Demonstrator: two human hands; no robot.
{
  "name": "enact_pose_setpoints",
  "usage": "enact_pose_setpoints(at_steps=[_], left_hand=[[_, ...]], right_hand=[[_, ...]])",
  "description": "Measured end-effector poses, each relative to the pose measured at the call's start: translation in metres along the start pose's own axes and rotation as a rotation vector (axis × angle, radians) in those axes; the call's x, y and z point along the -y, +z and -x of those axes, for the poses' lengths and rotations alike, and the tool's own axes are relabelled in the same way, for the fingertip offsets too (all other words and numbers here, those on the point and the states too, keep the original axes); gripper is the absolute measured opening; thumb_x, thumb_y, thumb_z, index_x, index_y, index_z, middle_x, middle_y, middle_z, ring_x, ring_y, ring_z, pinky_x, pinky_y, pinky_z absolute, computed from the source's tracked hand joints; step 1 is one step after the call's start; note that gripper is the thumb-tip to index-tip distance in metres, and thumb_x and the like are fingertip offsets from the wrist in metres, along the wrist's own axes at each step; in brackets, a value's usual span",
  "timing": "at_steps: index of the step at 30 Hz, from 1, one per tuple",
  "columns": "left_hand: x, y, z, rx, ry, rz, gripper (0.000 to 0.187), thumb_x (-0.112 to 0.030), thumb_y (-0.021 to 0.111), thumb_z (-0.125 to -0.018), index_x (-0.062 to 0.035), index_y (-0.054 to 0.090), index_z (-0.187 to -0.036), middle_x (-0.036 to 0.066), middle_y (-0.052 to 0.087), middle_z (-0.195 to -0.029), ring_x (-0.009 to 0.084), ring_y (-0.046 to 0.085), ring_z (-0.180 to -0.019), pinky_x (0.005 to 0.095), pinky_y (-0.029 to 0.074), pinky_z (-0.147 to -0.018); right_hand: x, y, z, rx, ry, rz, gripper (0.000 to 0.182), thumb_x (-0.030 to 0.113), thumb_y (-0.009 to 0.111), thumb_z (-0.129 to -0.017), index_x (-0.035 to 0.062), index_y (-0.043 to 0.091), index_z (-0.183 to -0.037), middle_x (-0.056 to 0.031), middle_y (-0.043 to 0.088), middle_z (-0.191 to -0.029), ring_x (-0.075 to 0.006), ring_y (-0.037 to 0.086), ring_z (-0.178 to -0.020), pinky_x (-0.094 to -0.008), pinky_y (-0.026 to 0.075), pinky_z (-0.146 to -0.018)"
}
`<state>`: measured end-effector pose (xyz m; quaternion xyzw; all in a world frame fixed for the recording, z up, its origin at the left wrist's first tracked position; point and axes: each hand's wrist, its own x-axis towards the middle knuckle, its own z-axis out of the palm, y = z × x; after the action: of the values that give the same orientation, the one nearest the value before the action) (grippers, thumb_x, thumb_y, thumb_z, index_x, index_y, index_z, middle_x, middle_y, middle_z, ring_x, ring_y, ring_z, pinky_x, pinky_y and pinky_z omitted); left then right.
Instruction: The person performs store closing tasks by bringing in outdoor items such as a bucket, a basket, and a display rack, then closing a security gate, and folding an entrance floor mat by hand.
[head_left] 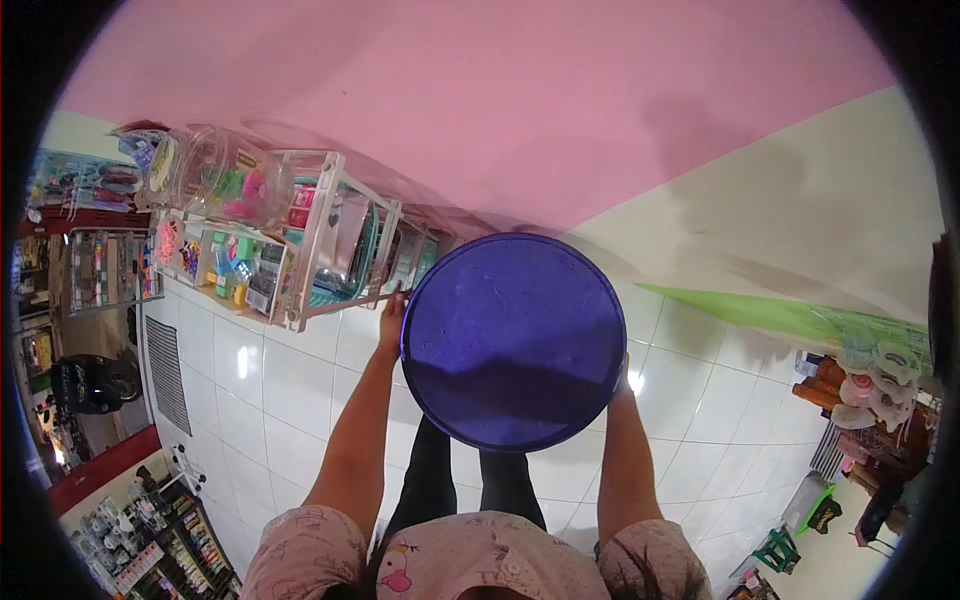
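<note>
A large round purple thing point(512, 335) with a raised rim fills the middle of the view, held out in front of my body. It looks like the flat top of a stool or the lid of a tub; whatever is beneath it is hidden. My left hand point(393, 322) grips its left edge, fingers partly behind the rim. On the opposite side my right hand point(622, 384) holds the lower right edge, with most of its fingers out of sight. A shadow falls across the lower half of the purple surface.
Close to my left hand stands a white rack point(325, 240) with trays and small goods. A clear plastic jar point(225, 180) sits on top. The pink wall point(500, 110) is ahead, above white floor tiles point(690, 390). Hanging caps point(880, 385) are at right, a motorcycle point(95, 390) at far left.
</note>
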<state>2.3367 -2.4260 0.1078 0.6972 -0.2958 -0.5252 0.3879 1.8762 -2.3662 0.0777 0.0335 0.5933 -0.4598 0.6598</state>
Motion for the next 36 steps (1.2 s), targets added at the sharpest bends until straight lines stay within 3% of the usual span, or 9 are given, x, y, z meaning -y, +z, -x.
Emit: enact_pose_setpoints(at_steps=[4, 19, 22, 25, 27, 30, 32, 33, 36], left_hand=[[0.010, -0.006, 0.012, 0.326, -0.411, 0.726, 0.036, -0.019, 0.041, -0.090, 0.0008, 0.046, -0.119, 0.013, 0.058, -0.105, 0.0217, 0.058, -0.092, 0.0329, 0.048, -0.081], [0.026, -0.019, 0.005, 0.457, -0.327, 0.477, 0.038, -0.022, 0.045, -0.089, 0.0022, 0.048, -0.117, 0.013, 0.060, -0.099, 0.0217, 0.059, -0.085, 0.0322, 0.050, -0.076], [-0.022, -0.015, 0.026, 0.346, -0.613, 0.468, 0.044, -0.034, 0.039, -0.091, -0.0068, 0.044, -0.125, 0.010, 0.055, -0.113, 0.0212, 0.054, -0.099, 0.0353, 0.044, -0.086], [0.007, -0.081, 0.078, 0.509, -0.626, 0.243, 0.048, -0.049, 0.032, -0.090, -0.0302, 0.032, -0.134, -0.002, 0.032, -0.138, 0.0170, 0.036, -0.121, 0.0431, 0.027, -0.097], [-0.004, -0.131, 0.147, 0.444, -0.675, -0.002, 0.048, -0.048, 0.035, -0.088, -0.0237, 0.038, -0.130, 0.002, 0.046, -0.125, 0.0190, 0.045, -0.109, 0.0415, 0.032, -0.091], [0.115, -0.252, 0.241, 0.352, -0.680, -0.638, 0.039, -0.038, 0.040, -0.088, -0.0061, 0.060, -0.096, 0.009, 0.063, -0.095, 0.0248, 0.058, -0.091, 0.0342, 0.045, -0.074], [0.133, -0.304, 0.315, 0.712, -0.024, -1.338, 0.031, -0.023, 0.039, -0.090, -0.0031, 0.055, -0.108, 0.016, 0.059, -0.103, 0.0286, 0.057, -0.094, 0.0387, 0.045, -0.083], [0.152, -0.325, 0.347, 0.777, -0.180, -1.318, 0.032, -0.019, 0.038, -0.090, -0.0069, 0.050, -0.117, 0.013, 0.056, -0.113, 0.0281, 0.057, -0.097, 0.0414, 0.044, -0.084], [0.117, -0.350, 0.424, 0.315, -1.009, -0.411, 0.040, -0.030, 0.039, -0.090, -0.0170, 0.039, -0.128, 0.007, 0.051, -0.123, 0.0265, 0.056, -0.101, 0.0488, 0.043, -0.081]], right_hand=[[-0.005, 0.008, 0.002, 0.003, 0.012, -0.003, 0.076, 0.065, 0.045, -0.076, 0.0042, 0.042, -0.122, -0.0150, 0.050, -0.114, -0.0295, 0.049, -0.103, -0.0420, 0.040, -0.088], [-0.009, 0.031, -0.010, 0.214, -0.021, 0.024, 0.084, 0.069, 0.040, -0.076, 0.0049, 0.034, -0.130, -0.0160, 0.044, -0.125, -0.0307, 0.044, -0.114, -0.0424, 0.036, -0.095], [-0.014, 0.008, 0.019, 0.287, -0.014, 0.064, 0.086, 0.070, 0.039, -0.076, 0.0050, 0.032, -0.132, -0.0162, 0.043, -0.127, -0.0309, 0.043, -0.116, -0.0425, 0.035, -0.097], [-0.006, -0.006, 0.090, -0.386, 0.259, 0.105, 0.085, 0.072, 0.028, -0.078, 0.0123, 0.019, -0.138, -0.0128, 0.021, -0.142, -0.0324, 0.019, -0.130, -0.0594, 0.007, -0.101], [-0.014, -0.029, 0.127, -0.419, 0.271, 0.199, 0.084, 0.072, 0.032, -0.076, 0.0165, 0.020, -0.138, -0.0131, 0.020, -0.142, -0.0326, 0.015, -0.131, -0.0603, 0.002, -0.100], [-0.027, -0.053, 0.179, -0.477, 0.251, 0.606, 0.067, 0.062, 0.050, -0.075, 0.0138, 0.041, -0.120, -0.0106, 0.050, -0.114, -0.0287, 0.047, -0.101, -0.0553, 0.035, -0.078], [-0.041, -0.073, 0.186, -0.411, 0.264, 1.063, 0.053, 0.054, 0.055, -0.075, 0.0137, 0.051, -0.108, -0.0069, 0.058, -0.084, -0.0231, 0.054, -0.074, -0.0475, 0.040, -0.060], [-0.048, -0.086, 0.185, -0.288, 0.260, 1.300, 0.043, 0.045, 0.058, -0.075, 0.0129, 0.055, -0.103, -0.0086, 0.061, -0.081, -0.0238, 0.057, -0.072, -0.0453, 0.042, -0.062], [-0.062, -0.039, 0.191, 0.026, 0.196, 1.696, 0.037, 0.040, 0.057, -0.076, 0.0109, 0.055, -0.098, -0.0087, 0.060, -0.077, -0.0230, 0.057, -0.067, -0.0426, 0.043, -0.059]])
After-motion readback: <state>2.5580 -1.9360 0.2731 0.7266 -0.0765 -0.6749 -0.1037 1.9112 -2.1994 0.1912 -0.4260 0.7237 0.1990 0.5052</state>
